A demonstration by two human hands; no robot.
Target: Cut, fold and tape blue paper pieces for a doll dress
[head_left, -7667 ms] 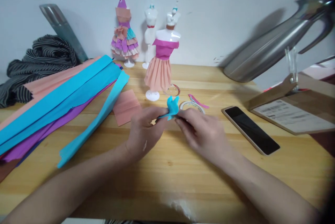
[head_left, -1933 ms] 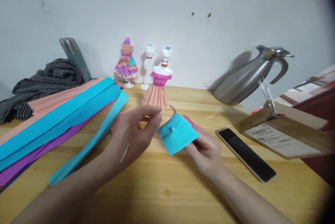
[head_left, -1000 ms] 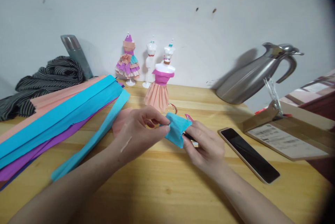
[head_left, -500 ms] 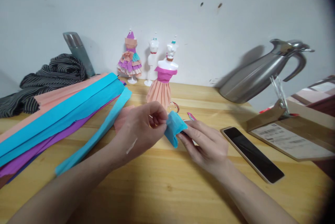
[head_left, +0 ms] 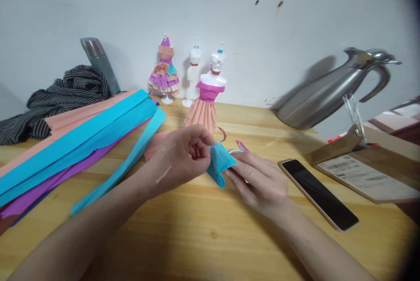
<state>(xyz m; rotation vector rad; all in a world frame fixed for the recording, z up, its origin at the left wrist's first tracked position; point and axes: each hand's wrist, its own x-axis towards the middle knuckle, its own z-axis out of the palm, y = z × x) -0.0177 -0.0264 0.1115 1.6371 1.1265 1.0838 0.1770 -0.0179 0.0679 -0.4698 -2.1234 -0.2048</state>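
Between my two hands a small folded piece of blue crepe paper (head_left: 219, 163) is held above the table. My left hand (head_left: 183, 156) pinches its left edge between thumb and fingers. On the other side my right hand (head_left: 260, 180) grips the right edge, fingers closed. Just behind stands a mini mannequin (head_left: 210, 93) in a magenta top and pleated peach skirt. A narrow light-blue crepe strip (head_left: 123, 165) lies left of my left hand, and a peach piece (head_left: 154, 145) is partly hidden behind that hand.
Layered crepe paper strips (head_left: 82, 128) and a striped cloth (head_left: 68, 88) with a bottle (head_left: 100, 64) lie left. Behind are a ruffled-dress mannequin (head_left: 165, 71) and a bare one (head_left: 193, 73). A phone (head_left: 320, 193), cardboard box (head_left: 367, 176) and steel jug (head_left: 324, 93) are right.
My hands stay on the blue paper, which has tilted slightly and looks more narrowly folded. The whole view has shifted a little.
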